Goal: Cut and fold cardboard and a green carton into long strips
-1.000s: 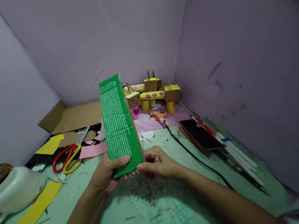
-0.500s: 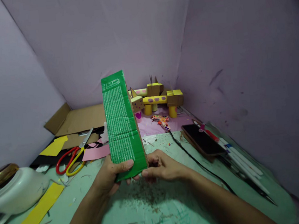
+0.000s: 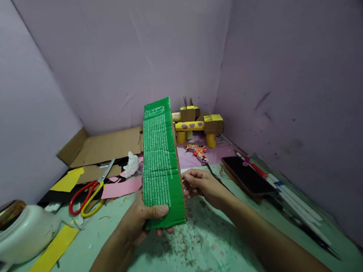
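Observation:
A long green printed cardboard piece stands nearly upright before me, its bare brown edge to the right. My left hand grips its lower end, thumb across the printed face and fingers beneath. Against the right edge is my right hand, its fingers curled and pressed together; whatever they may pinch is hidden. Brown crumbs lie scattered on the table under the cardboard.
To the left lie red-and-yellow scissors, a pink paper strip, a yellow strip and a white pot. Behind are cardboard animal figures and a patterned glue gun. A phone and pens sit right.
The cardboard and my left hand have shifted right and slightly down in view. My right hand has moved up along the cardboard's edge, from its bottom corner.

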A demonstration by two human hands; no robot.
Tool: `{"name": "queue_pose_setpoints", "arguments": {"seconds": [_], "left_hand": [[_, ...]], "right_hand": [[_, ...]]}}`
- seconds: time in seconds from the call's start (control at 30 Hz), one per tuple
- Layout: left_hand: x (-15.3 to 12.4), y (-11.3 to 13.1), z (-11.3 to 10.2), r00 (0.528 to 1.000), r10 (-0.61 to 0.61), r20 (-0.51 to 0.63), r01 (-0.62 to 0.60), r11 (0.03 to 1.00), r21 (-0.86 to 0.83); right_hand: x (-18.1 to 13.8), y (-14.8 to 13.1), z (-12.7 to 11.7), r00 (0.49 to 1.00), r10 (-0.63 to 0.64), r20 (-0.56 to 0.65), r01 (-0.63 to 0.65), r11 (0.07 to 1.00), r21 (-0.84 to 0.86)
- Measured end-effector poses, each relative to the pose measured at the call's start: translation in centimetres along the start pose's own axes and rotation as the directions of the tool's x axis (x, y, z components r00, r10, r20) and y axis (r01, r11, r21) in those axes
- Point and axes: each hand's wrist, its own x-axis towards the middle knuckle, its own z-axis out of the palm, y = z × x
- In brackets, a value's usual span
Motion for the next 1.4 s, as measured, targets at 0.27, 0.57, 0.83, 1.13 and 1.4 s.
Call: {"name": "queue_pose_setpoints", "arguments": {"seconds": [0.27,0.57,0.83,1.13,1.4], "left_hand": [[-0.1,-1.9,1.1,0.949,-0.111,0.295,0.183,0.956,-0.228],[1.1,-8.1,3.0,0.882,-0.138,0.451,0.314,0.885,-0.343],[1.9,-4.5,2.5,0.997,-0.043,0.065,0.064,0.931,-0.361],[1.5,-3.2,1.3,0.997,0.072,0.012,-0.073,0.991,0.108],[1.2,-3.2,2.0,0.993,0.12,0.012,-0.12,0.985,0.123]], "right_hand": [[-1.2,-0.4,2.9,0.98,0.018,0.199,-0.057,0.979,0.195],[-1.8,0.4,2.9,0.981,-0.138,0.134,0.043,0.836,0.546],[-0.6,-0.4,1.4,0.981,-0.17,-0.087,0.191,0.91,0.369],[-0.6,1.1,2.2,0.967,-0.211,-0.145,0.228,0.968,0.109],[-0.8,0.5,2.4,0.985,-0.125,-0.115,0.148,0.965,0.216]]}}
